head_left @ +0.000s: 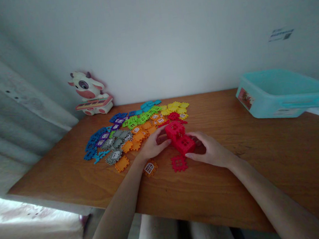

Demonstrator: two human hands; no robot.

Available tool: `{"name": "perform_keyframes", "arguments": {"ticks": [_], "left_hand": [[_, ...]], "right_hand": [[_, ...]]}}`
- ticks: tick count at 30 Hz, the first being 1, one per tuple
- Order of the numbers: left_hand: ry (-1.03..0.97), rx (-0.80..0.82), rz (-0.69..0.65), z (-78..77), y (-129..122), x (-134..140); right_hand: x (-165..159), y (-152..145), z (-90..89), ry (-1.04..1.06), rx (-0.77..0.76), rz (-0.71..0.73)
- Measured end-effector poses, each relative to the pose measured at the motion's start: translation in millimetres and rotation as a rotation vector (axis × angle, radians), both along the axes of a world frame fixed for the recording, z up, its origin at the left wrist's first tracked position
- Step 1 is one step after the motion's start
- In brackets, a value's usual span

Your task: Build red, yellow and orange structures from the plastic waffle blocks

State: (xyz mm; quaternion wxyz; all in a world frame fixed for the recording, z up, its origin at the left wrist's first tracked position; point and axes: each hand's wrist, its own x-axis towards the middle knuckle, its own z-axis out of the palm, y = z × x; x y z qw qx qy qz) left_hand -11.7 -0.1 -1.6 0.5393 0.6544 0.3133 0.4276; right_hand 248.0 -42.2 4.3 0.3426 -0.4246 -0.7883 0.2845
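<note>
Against a pale wall stood a broad brown wooden table, with a light curtain hanging at its left end. Near the right end sat a turquoise plastic bin. Left of centre spread many flat, notch-edged tiles, grouped roughly by colour: blue, purple, grey, green, orange and yellow. Behind them, by the wall, a toy cow sat at a small keyboard.

At the middle, the person's left hand and right hand closed from either side on a stepped red block built of notched pieces. Each hand was open only as wide as the block, thumb nearest the person. The far fingers were partly hidden and the light dim, so whether every seam sat flush could not be told.

Handling it well seemed to call for one hand bracing while the other pressed evenly, notches lined up, without squeezing the walls inward. Just below the block lay a loose red tile; left of that, an orange tile with a white window.
</note>
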Motion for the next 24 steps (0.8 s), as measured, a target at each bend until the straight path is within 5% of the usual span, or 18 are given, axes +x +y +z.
{"name": "perform_keyframes", "arguments": {"ticks": [4, 10, 20, 24], "left_hand": [[-0.002, -0.01, 0.052, -1.3, 1.7, -1.9], [0.012, 0.009, -0.04, 3.4, -5.7, -0.8], [0.181, 0.004, 0.201, 0.5, -7.8, 10.0], [0.202, 0.009, 0.236, -1.0, -6.5, 9.8]], "right_hand": [[-3.9, -2.6, 0.2, 0.062, -0.07, 0.046], [-5.1, -0.1, -3.5, 0.043, -0.071, 0.036], [-10.2, -1.0, -3.1, -0.085, 0.11, -0.119], [-9.6, 2.0, -8.2, 0.08, -0.007, -0.18]]}}
